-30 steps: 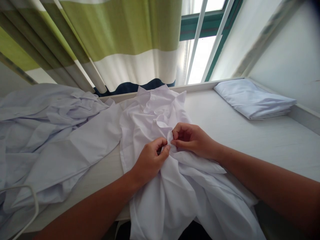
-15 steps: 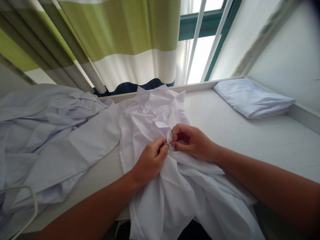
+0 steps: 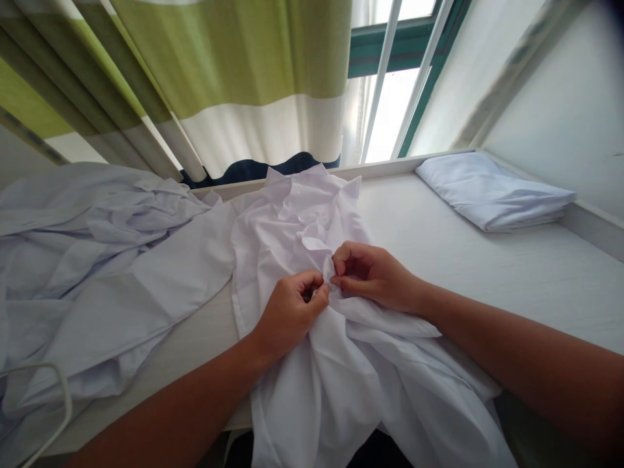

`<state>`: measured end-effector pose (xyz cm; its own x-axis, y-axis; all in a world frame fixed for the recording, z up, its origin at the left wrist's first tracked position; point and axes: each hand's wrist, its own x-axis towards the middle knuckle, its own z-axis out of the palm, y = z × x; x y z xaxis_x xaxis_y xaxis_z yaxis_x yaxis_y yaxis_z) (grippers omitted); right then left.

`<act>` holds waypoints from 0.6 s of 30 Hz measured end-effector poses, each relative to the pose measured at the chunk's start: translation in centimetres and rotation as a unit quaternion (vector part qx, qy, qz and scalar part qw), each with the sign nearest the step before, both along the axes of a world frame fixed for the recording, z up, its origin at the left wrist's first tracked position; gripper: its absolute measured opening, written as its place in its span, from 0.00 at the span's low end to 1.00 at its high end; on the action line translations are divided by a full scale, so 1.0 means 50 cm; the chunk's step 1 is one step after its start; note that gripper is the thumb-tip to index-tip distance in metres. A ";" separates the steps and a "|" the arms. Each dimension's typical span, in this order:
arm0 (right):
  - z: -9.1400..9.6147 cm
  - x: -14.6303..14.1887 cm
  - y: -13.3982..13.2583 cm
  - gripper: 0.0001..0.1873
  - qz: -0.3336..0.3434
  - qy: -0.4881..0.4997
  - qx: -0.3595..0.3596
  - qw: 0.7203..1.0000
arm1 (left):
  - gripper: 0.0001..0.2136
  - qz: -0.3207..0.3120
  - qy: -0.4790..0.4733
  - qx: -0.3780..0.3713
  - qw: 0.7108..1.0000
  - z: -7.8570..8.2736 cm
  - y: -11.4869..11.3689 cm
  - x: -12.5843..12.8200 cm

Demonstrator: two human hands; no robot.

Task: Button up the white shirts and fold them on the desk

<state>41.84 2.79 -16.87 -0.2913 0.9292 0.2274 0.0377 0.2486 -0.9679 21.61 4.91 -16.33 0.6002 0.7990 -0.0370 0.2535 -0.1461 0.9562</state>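
Observation:
A white shirt (image 3: 287, 240) lies before me with its collar toward the window, its lower part hanging over the table's near edge. My left hand (image 3: 292, 305) pinches the shirt's front between thumb and fingers. Close beside it on the right, my right hand (image 3: 370, 276) is closed on the same gathered strip of cloth. Both sets of fingertips almost meet near the middle of the shirt. Whether a button sits between them is too small to make out.
Crumpled white garments (image 3: 112, 260) cover the table's left side. A folded white cloth (image 3: 492, 192) lies at the back right on the white table (image 3: 492, 279). A pale cable (image 3: 65, 396) loops at lower left. Behind hangs a green and white curtain (image 3: 234, 58) beside a barred window (image 3: 394, 97).
Both hands stay pinched on the shirt front, with only a very slight shift of the fingers and cloth. Nothing else has visibly moved.

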 end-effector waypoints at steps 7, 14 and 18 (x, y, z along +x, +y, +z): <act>0.002 0.001 0.001 0.08 -0.002 -0.022 -0.003 1.000 | 0.11 0.005 -0.002 0.010 1.000 0.002 0.001 0.002; 0.005 -0.001 0.000 0.12 -0.046 -0.010 -0.004 0.999 | 0.13 0.030 -0.060 -0.040 0.997 -0.003 0.002 0.005; 0.011 -0.002 -0.004 0.11 -0.049 -0.046 0.019 0.998 | 0.13 0.061 -0.083 -0.053 0.993 -0.005 0.003 0.006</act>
<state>41.73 2.59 -16.31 -0.2215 0.9454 0.2390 0.1513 0.2754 -0.9494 21.92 5.04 -16.58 0.5039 0.8631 -0.0334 0.0997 -0.0197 0.9948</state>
